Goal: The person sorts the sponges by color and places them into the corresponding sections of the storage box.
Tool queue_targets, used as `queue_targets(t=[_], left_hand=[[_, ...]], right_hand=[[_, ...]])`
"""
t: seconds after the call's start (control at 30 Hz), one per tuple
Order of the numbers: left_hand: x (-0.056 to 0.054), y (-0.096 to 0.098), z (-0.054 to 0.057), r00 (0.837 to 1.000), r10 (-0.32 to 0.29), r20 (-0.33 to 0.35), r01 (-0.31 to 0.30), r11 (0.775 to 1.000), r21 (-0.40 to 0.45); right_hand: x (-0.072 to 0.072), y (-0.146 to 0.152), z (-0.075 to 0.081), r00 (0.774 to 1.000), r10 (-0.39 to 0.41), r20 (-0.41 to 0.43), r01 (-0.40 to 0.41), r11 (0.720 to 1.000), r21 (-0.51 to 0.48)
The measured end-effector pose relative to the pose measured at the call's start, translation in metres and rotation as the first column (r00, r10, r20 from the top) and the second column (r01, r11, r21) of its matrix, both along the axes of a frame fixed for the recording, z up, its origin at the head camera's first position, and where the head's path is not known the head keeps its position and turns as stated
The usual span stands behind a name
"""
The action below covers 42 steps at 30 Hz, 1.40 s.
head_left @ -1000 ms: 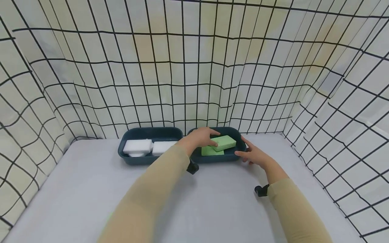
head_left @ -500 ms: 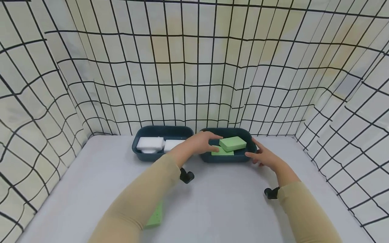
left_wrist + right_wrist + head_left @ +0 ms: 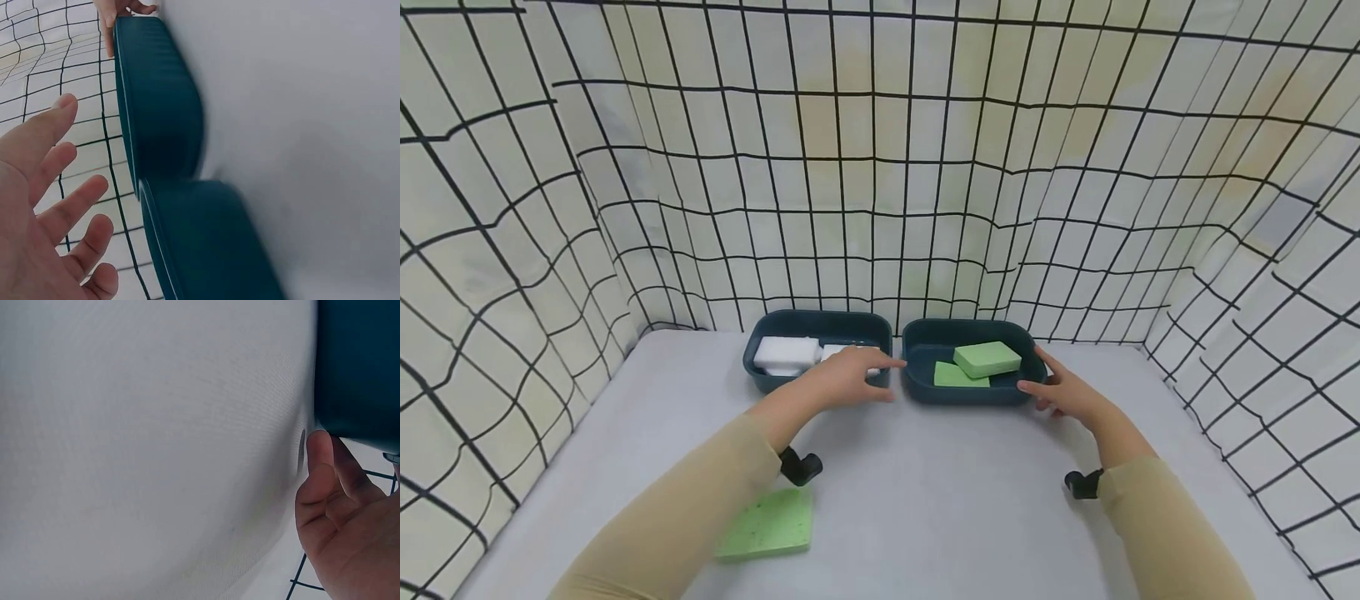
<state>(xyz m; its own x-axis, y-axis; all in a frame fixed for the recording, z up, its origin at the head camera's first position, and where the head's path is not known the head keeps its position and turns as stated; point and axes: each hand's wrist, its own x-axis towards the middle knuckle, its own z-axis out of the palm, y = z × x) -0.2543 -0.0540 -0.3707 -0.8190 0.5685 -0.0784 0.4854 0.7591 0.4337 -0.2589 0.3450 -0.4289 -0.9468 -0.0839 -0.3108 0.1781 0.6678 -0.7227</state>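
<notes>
My left hand [image 3: 848, 379] is over the front of the left dark teal tub [image 3: 765, 382], fingers spread and holding nothing. In the left wrist view that hand [image 3: 59, 206] has its fingers apart beside the tubs. My right hand [image 3: 1070, 392] grips the right end of the right dark teal tub [image 3: 917, 387], thumb at the front corner and a finger along the end. The right wrist view shows its curled fingers against the tub's lower corner [image 3: 356, 375]. Inside the right tub, a light green sponge block [image 3: 987, 358] lies tilted on another green block [image 3: 958, 375].
White sponge blocks [image 3: 787, 353] lie in the left tub, partly hidden by the left hand. A flat green sponge block [image 3: 771, 525] lies on the white table [image 3: 955, 508] near the left forearm. Black wire mesh [image 3: 887, 183] stands behind and at both sides.
My left hand has drawn back leftward from above the right tub to the left tub, uncovering the green block near the forearm. The right hand keeps its place at the right tub's end.
</notes>
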Motion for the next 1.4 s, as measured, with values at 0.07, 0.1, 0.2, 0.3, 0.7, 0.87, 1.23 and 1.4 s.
queue_targets(t=[0.07, 0.1, 0.2, 0.3, 0.7, 0.87, 1.23, 1.4], left_hand=[[0.006, -0.014, -0.001, 1.0, -0.02, -0.009, 0.019, 1.0, -0.007], [0.009, -0.022, 0.0, 1.0, -0.023, -0.009, 0.023, 1.0, -0.008], [0.02, -0.045, 0.001, 0.999, -0.029, -0.017, 0.029, 1.0, 0.005], [0.033, -0.067, 0.002, 1.0, -0.02, -0.023, 0.02, 0.999, 0.031], [0.081, -0.127, -0.01, 0.993, 0.096, 0.074, -0.1, 0.994, 0.046], [0.1, -0.144, -0.017, 0.983, 0.132, 0.124, -0.139, 0.989, 0.044], [0.129, -0.179, -0.033, 0.969, 0.08, 0.236, -0.095, 0.994, 0.052], [0.136, -0.189, -0.04, 0.965, 0.044, 0.257, -0.063, 0.996, 0.067]], right_hand=[[0.0, 0.0, 0.0, 1.0, 0.0, 0.003, 0.0, 1.0, 0.003], [0.0, 0.0, 0.0, 1.0, -0.001, 0.003, 0.001, 1.0, 0.003], [0.0, 0.0, 0.0, 1.0, -0.002, 0.007, 0.002, 1.0, 0.001], [-0.001, 0.0, -0.001, 1.0, 0.001, 0.012, -0.001, 1.0, 0.001], [0.002, 0.002, 0.0, 1.0, 0.021, -0.004, -0.021, 1.0, -0.015], [0.002, 0.0, 0.0, 1.0, 0.027, -0.002, -0.027, 1.0, -0.005], [0.0, -0.003, 0.001, 1.0, 0.02, 0.007, -0.02, 1.0, 0.0], [0.0, -0.002, 0.0, 1.0, 0.013, 0.009, -0.013, 1.0, 0.0]])
